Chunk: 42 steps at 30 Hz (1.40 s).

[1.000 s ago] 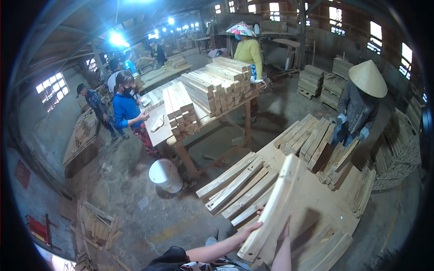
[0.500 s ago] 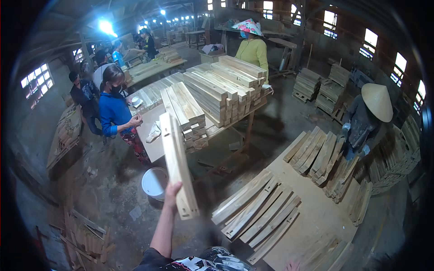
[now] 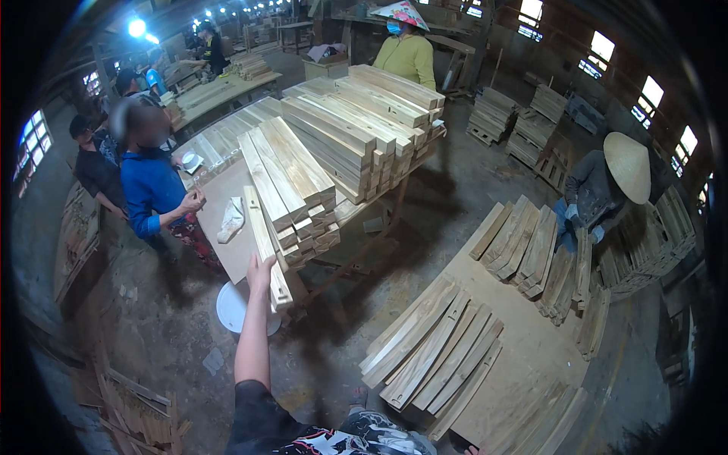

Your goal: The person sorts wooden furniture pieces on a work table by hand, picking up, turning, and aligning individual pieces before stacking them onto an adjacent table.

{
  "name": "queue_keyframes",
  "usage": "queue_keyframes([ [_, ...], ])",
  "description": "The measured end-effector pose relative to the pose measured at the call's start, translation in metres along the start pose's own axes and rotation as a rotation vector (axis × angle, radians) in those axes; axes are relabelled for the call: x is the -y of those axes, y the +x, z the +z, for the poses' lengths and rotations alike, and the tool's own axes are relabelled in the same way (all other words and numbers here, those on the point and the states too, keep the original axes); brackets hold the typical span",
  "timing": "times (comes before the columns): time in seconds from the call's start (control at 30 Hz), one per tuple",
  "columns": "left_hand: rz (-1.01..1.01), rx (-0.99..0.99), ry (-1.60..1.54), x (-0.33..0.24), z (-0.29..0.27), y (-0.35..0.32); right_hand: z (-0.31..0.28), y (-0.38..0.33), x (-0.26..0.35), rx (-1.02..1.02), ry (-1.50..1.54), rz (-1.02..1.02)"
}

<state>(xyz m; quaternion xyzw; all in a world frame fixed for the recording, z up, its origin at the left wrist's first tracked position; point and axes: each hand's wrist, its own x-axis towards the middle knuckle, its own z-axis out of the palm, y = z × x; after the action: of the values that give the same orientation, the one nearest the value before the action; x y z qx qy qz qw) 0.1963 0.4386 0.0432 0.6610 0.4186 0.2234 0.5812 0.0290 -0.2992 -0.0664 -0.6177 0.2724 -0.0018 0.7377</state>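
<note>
My left hand [image 3: 262, 273] is closed around the near end of a long pale wooden slat [image 3: 265, 239] with a short slot cut near its end. The slat lies alongside the left flank of a wood stack [image 3: 292, 171] at the table's near corner; whether it touches the stack or the table I cannot tell. Only a sliver of my right hand [image 3: 473, 450] shows at the lower edge, by the board [image 3: 455, 425] with the loose slats; its fingers are mostly cut off. Nearest to it is a fanned row of slats [image 3: 436, 349].
A bigger wood stack [image 3: 360, 129] fills the table beyond. A white cloth [image 3: 231, 220] lies on the tabletop [image 3: 208, 224], above a white bucket [image 3: 235, 307]. Co-workers stand in blue [image 3: 152, 189], in yellow-green [image 3: 406, 57], and under a conical hat [image 3: 628, 167] handling slats at right. Scrap wood [image 3: 140, 402] lies lower left.
My left hand has carried the slat forward and left, from in front of the table to beside the stack. The conical-hatted worker now holds a slat upright. My view has shifted right.
</note>
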Motion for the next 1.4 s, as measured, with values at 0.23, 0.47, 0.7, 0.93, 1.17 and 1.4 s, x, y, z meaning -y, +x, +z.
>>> queue_keyframes([
  [0.23, -0.007, -0.422, 0.754, -0.030, 0.033, 0.067, -0.007, -0.023, -0.003, -0.080, -0.074, -0.014],
  [0.47, 0.077, -0.464, 0.806, -0.025, 0.034, 0.089, -0.015, -0.039, -0.007, -0.132, -0.136, -0.016],
  [0.7, 0.232, -0.560, 1.085, -0.015, 0.020, 0.109, -0.009, -0.034, -0.011, -0.116, -0.184, -0.032],
  [0.93, -0.040, -0.345, 0.927, -0.028, 0.019, 0.079, -0.018, -0.036, -0.007, -0.120, -0.253, -0.049],
  [1.17, 0.096, -0.415, 1.047, -0.037, 0.022, 0.073, -0.032, -0.054, -0.009, -0.154, -0.293, -0.065],
  [1.4, 0.296, -0.342, 1.167, -0.024, 0.015, 0.077, -0.033, -0.079, -0.031, -0.193, -0.290, -0.060],
])
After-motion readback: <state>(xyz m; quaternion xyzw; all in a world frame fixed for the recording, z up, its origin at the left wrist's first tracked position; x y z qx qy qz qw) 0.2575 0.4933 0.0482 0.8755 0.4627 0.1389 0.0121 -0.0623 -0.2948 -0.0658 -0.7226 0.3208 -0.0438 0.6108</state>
